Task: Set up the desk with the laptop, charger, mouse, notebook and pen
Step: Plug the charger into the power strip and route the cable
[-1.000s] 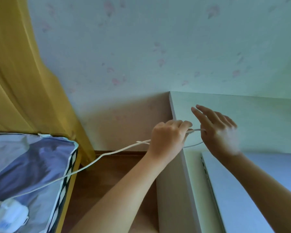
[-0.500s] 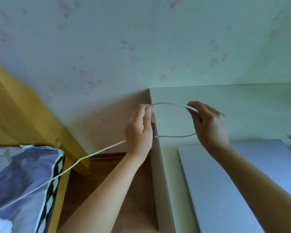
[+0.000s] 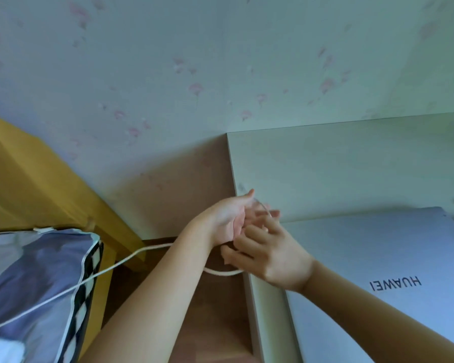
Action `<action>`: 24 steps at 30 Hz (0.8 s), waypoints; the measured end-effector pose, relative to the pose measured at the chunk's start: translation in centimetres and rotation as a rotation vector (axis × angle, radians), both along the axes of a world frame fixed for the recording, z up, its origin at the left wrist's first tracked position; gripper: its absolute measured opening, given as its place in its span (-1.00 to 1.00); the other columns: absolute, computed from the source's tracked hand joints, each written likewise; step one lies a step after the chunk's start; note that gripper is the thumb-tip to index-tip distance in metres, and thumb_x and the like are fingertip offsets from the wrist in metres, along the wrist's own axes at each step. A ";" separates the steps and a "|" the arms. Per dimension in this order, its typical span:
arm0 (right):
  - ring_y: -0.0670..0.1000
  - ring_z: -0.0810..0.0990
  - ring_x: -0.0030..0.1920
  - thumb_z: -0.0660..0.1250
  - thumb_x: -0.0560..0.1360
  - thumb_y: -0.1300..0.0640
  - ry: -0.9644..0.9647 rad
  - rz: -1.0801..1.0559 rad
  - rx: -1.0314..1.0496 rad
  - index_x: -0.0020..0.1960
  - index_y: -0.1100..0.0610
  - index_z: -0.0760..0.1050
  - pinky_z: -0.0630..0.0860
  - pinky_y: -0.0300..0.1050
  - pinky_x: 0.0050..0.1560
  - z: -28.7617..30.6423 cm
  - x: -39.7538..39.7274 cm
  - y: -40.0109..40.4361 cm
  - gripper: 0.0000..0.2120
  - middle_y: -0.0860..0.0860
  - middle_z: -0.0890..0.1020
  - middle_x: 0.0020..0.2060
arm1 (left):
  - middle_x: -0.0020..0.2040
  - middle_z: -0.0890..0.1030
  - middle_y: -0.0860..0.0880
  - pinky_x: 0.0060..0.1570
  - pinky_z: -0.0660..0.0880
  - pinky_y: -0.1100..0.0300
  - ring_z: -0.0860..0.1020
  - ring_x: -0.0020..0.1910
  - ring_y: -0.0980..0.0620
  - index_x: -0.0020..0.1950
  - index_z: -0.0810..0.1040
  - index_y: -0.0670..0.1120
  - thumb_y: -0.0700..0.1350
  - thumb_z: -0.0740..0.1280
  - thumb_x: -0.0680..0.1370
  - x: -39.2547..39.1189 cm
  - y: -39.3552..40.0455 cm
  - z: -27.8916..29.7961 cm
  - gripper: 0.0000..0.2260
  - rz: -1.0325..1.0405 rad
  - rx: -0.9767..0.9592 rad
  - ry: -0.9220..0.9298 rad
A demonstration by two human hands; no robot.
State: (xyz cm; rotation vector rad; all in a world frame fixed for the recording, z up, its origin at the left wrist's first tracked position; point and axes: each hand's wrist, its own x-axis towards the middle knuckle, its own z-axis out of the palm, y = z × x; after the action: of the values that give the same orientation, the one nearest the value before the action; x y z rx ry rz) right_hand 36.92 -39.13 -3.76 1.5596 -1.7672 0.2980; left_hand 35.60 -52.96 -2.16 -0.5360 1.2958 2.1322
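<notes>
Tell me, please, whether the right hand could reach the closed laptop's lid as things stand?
Probably yes: the right hand hovers at the laptop corner, lid bare, though it and the left hand are busy with the white cable.

1. Laptop (image 3: 393,271): lid closed, smooth matt silver-grey finish that looks like metal; brand lettering slightly darker and flat to the surface.
2. Desk (image 3: 338,163): pale top, smooth and matt, looks like laminated board with a faint grain; edge band same colour.
3. Cable (image 3: 95,277): white, smooth, looks like plastic or rubber sheath with a slight sheen.
4. Wall (image 3: 220,61): papered, matt, pale with small pink printed marks.
5. Curtain (image 3: 37,179): mustard-yellow cloth, matt, soft folds.
6. Pillow (image 3: 37,279): cloth cover, grey-blue with black-and-white check border, faint sheen.
7. Floor (image 3: 215,310): brown, looks like wood, smooth with low gloss.
</notes>
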 end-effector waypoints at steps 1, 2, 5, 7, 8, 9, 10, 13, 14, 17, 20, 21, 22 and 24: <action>0.04 0.39 -0.41 0.33 0.52 0.16 -0.022 0.035 0.004 -0.14 0.09 0.60 0.35 -0.12 -0.34 -0.5 0.6 -0.1 -0.90 -0.01 0.46 -0.40 | -0.22 0.66 -0.04 -0.31 0.57 0.24 0.65 -0.27 0.05 0.05 0.53 -0.21 0.00 0.06 0.68 -0.4 0.1 0.0 -0.65 0.158 -0.016 -0.008; 0.03 0.36 -0.41 0.33 0.52 0.14 -0.040 0.061 0.010 -0.16 0.10 0.59 0.33 -0.12 -0.34 -1.1 1.1 -0.2 -0.89 -0.01 0.44 -0.40 | -0.32 0.62 -0.02 -0.44 0.54 0.27 0.62 -0.42 0.08 -0.01 0.52 -0.19 -0.08 0.08 0.68 -0.9 0.0 -0.1 -0.72 0.314 -0.047 -0.015; 0.02 0.34 -0.39 0.32 0.54 0.13 -0.069 0.060 0.040 -0.20 0.10 0.57 0.31 -0.14 -0.35 -2.4 1.9 0.0 -0.85 -0.02 0.43 -0.39 | -0.53 0.37 0.06 -0.54 0.31 0.30 0.32 -0.65 0.13 -0.07 0.53 -0.10 0.09 0.00 0.67 -1.8 -0.9 -0.3 -0.59 0.540 -0.133 0.027; 0.02 0.36 -0.37 0.30 0.55 0.12 -0.093 0.014 0.045 -0.21 0.09 0.55 0.30 -0.14 -0.35 -2.9 1.7 0.2 -0.82 -0.02 0.44 -0.37 | -0.57 0.25 0.08 -0.52 0.17 0.30 0.18 -0.66 0.14 -0.10 0.54 -0.10 0.36 -0.15 0.56 -1.9 -0.9 -0.3 -0.34 0.564 -0.119 0.083; 0.02 0.38 -0.36 0.29 0.56 0.10 -0.109 -0.012 0.053 -0.21 0.09 0.54 0.31 -0.14 -0.35 -3.2 1.5 0.2 -0.81 -0.02 0.46 -0.35 | -0.58 0.22 0.08 -0.53 0.13 0.31 0.14 -0.65 0.15 -0.10 0.54 -0.11 0.42 -0.21 0.50 -1.9 -0.7 -0.2 -0.26 0.581 -0.119 0.113; 0.02 0.41 -0.34 0.27 0.57 0.06 -0.127 -0.038 0.068 -0.21 0.09 0.54 0.34 -0.14 -0.35 -3.4 1.3 0.3 -0.78 -0.02 0.48 -0.34 | -0.58 0.20 0.08 -0.55 0.09 0.32 0.11 -0.64 0.15 -0.10 0.54 -0.12 0.44 -0.22 0.48 -1.9 -0.5 -0.2 -0.23 0.606 -0.138 0.149; 0.03 0.43 -0.33 0.24 0.58 0.01 -0.150 -0.062 0.090 -0.19 0.09 0.55 0.36 -0.13 -0.34 -3.6 1.1 0.2 -0.76 -0.01 0.49 -0.31 | -0.57 0.19 0.09 -0.57 0.06 0.33 0.08 -0.63 0.15 -0.09 0.53 -0.12 0.43 -0.19 0.50 -2.0 -0.4 -0.3 -0.26 0.645 -0.183 0.189; 0.07 0.51 -0.24 0.17 0.57 -0.17 -0.245 -0.100 0.160 -0.08 0.12 0.57 0.44 -0.06 -0.22 -3.9 0.5 0.3 -0.61 0.03 0.55 -0.22 | -0.54 0.21 0.08 -0.62 0.04 0.35 0.08 -0.63 0.16 -0.05 0.51 -0.10 0.24 -0.01 0.62 -2.0 -0.9 -0.8 -0.51 0.730 -0.373 0.327; 0.09 0.55 -0.17 0.15 0.54 -0.25 -0.272 -0.104 0.193 -0.01 0.12 0.58 0.47 -0.02 -0.12 -3.9 0.4 0.5 -0.53 0.05 0.58 -0.16 | -0.52 0.23 0.07 -0.62 0.05 0.35 0.09 -0.63 0.16 -0.02 0.50 -0.08 0.17 0.02 0.65 -1.9 -1.3 -1.1 -0.59 0.727 -0.442 0.359; 0.10 0.53 0.18 0.06 0.40 -0.47 -0.344 -0.177 0.327 0.29 0.10 0.49 0.37 0.18 0.27 -3.7 -0.5 1.6 -0.23 0.06 0.59 0.15 | -0.46 0.28 0.01 -0.58 0.10 0.30 0.14 -0.62 0.15 0.07 0.50 -0.04 0.01 0.03 0.68 -0.7 -2.5 -1.4 -0.73 0.621 -0.643 0.435; 0.11 0.37 0.39 0.06 0.37 -0.51 -0.483 -0.316 0.390 0.46 0.02 0.28 0.18 0.32 0.38 -3.1 -1.7 3.6 -0.15 0.06 0.42 0.39 | -0.39 0.43 0.04 -0.46 0.30 0.31 0.35 -0.52 0.22 0.03 0.61 -0.02 -0.05 0.13 0.66 1.4 -3.0 -2.1 -0.75 0.338 -0.945 0.538; 0.11 0.30 0.44 0.07 0.37 -0.50 -0.536 -0.362 0.413 0.48 -0.01 0.21 0.13 0.36 0.38 -2.8 -2.0 4.4 -0.16 0.05 0.34 0.44 | -0.36 0.51 0.06 -0.37 0.37 0.31 0.42 -0.46 0.23 -0.03 0.64 -0.01 -0.05 0.18 0.64 2.3 -2.9 -2.4 -0.76 0.245 -1.006 0.569; 0.12 0.22 0.48 0.06 0.37 -0.50 -0.579 -0.403 0.442 0.50 -0.06 0.15 0.09 0.40 0.38 -2.6 -2.3 5.2 -0.17 0.04 0.27 0.48 | -0.33 0.58 0.06 -0.29 0.40 0.31 0.48 -0.40 0.23 -0.10 0.65 0.00 -0.05 0.23 0.62 3.1 -2.7 -2.7 -0.78 0.169 -1.047 0.593; 0.10 0.12 0.51 0.05 0.37 -0.49 -0.643 -0.460 0.487 0.52 -0.15 0.02 0.01 0.45 0.38 -2.6 -2.5 6.4 -0.18 0.00 0.15 0.52 | -0.26 0.64 0.01 -0.13 0.44 0.30 0.57 -0.26 0.19 -0.08 0.66 -0.01 -0.06 0.26 0.61 4.5 -1.8 -3.6 -0.81 0.045 -1.093 0.619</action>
State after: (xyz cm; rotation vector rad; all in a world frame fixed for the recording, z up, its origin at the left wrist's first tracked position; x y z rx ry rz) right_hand 34.42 -32.72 -6.39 1.3887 -2.8073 0.1506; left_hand 40.09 -54.78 -5.72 -0.2871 2.8152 1.4768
